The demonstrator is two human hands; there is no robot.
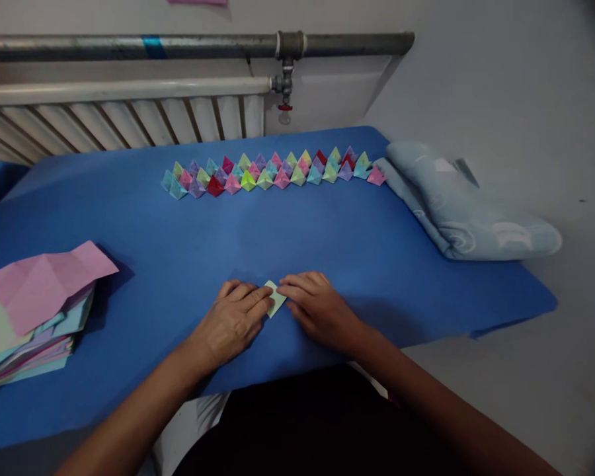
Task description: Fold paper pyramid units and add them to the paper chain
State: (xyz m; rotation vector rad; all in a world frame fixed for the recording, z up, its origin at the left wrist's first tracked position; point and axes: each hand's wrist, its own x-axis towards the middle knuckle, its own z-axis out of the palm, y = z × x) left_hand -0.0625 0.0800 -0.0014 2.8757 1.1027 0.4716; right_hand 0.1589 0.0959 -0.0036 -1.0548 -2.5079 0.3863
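A small pale green folded paper (276,299) lies flat on the blue surface (297,244) near its front edge. On its left side, my left hand (237,317) rests with fingertips on the paper, palm down and fingers lying flat. From the right, my right hand (320,307) touches the paper's edge with its fingertips, the fingers held close together. Whether that hand pinches the paper is hard to make out. Beyond the hands, several small folded paper pieces (248,180) in many colours stand in long rows.
At the left lies a stack of coloured paper sheets (44,284), a creased pink one on top. A folded light blue blanket (456,205) sits at the right by the wall. Behind the surface are a radiator (153,122) and a metal pipe (218,46) with a valve.
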